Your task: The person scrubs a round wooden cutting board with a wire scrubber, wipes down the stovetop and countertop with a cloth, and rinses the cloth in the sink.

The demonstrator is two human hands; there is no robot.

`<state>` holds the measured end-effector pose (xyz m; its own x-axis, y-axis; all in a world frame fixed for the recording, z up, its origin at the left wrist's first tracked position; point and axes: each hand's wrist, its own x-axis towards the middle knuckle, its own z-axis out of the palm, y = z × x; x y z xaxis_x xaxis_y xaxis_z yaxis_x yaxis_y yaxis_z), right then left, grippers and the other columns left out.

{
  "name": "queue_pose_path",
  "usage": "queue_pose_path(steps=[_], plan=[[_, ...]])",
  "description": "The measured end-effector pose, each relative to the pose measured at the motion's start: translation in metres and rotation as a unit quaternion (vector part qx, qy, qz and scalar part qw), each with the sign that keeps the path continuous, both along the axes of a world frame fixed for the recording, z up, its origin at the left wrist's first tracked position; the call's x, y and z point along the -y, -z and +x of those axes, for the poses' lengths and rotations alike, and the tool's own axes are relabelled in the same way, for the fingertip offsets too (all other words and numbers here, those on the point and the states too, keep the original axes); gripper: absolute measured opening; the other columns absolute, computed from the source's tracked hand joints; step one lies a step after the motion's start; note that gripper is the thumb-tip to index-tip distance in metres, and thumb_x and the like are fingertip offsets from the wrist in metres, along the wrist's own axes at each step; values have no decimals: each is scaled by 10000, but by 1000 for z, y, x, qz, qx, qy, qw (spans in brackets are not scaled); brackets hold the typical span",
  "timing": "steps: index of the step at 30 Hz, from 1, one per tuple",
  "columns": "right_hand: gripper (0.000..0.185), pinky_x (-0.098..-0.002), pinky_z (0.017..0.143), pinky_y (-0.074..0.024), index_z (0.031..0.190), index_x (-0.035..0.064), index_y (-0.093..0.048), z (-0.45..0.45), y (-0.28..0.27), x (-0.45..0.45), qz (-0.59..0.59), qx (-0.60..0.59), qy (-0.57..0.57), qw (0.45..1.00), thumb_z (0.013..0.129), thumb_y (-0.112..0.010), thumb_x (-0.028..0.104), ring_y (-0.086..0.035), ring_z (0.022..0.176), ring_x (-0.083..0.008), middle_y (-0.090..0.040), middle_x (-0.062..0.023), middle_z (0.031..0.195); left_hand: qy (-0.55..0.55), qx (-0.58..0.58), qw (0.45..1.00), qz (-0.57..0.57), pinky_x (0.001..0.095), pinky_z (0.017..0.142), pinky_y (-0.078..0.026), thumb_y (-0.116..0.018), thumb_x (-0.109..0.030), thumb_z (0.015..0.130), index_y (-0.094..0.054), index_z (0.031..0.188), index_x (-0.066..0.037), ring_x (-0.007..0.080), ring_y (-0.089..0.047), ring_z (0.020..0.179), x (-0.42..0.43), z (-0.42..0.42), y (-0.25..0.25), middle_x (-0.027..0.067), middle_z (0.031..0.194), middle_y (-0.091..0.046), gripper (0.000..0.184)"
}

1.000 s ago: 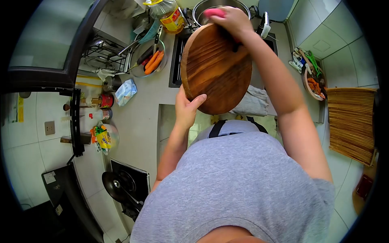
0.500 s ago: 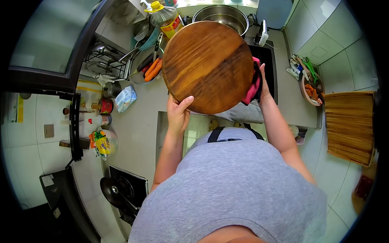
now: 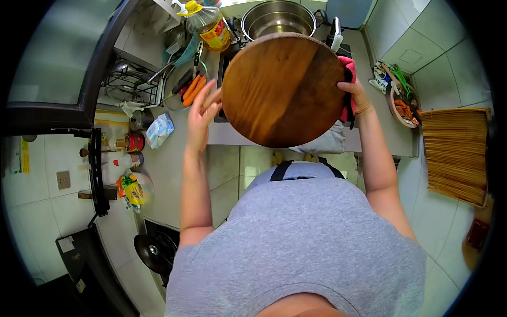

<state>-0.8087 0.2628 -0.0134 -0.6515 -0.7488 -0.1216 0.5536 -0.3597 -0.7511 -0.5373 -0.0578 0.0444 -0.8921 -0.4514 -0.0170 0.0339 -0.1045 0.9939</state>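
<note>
A round wooden cutting board [image 3: 282, 90], partly darker with moisture, is held up in front of me, its face tilted towards the camera. My right hand [image 3: 359, 98] grips its right edge, thumb on the face. A pink and black cloth [image 3: 348, 105] is pressed between that hand and the rim. Just off the left edge is my left hand [image 3: 200, 116], fingers stretched and apart; whether a fingertip touches the rim I cannot tell. Behind the board stands a large steel pot [image 3: 277, 18], and the board covers most of the sink area.
Left of the board are carrots [image 3: 195, 90] in a clear bowl, an oil bottle [image 3: 211, 29], a dish rack [image 3: 134, 84] and a wipes pack [image 3: 159, 131]. A basket of peelings [image 3: 405, 108] sits right. A grey towel [image 3: 327, 141] hangs at the counter edge.
My left hand has let go of the board's lower left edge and opened out to the left. The board has shifted right, and my right thumb now lies on its face.
</note>
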Motion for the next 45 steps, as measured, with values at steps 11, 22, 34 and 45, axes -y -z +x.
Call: queue_pose_path(steps=[11, 22, 34, 45], plan=[[684, -348, 1100, -404, 1327, 33, -582, -16, -27, 8, 79, -273, -155, 946, 663, -743, 4, -570, 1211, -195, -635, -57, 1271, 321, 100, 940, -63, 282, 975, -467, -803, -174, 851, -559, 1360, 11, 104, -582, 1090, -22, -57, -22, 33, 1205, -658, 593], [519, -332, 867, -533, 1206, 71, -638, 1, -40, 44, 119, -339, 269, 894, 800, -867, 299, -654, 978, -181, -673, -45, 1081, 136, 121, 973, -143, 285, 858, -501, -741, -65, 852, -654, 1194, 7, 111, -617, 947, -44, -49, 18, 41, 1034, -707, 361], [386, -311, 792, -535, 1061, 294, -701, 78, -61, 122, 125, -799, 306, 502, 687, -785, 335, -590, 885, -175, -654, 68, 1059, 39, 52, 996, -56, 295, 899, -508, -674, 59, 863, -615, 1216, 40, 146, -653, 991, -78, -44, 17, 69, 1093, -692, 358], [480, -365, 710, -526, 1144, 95, -714, -26, 32, 65, 308, -452, 206, 811, 929, -658, 519, -698, 736, -250, -717, -136, 818, -23, -12, 999, -39, 308, 904, -520, -716, 36, 844, -610, 1209, 73, 175, -663, 987, -72, 2, -15, 106, 1112, -701, 382]])
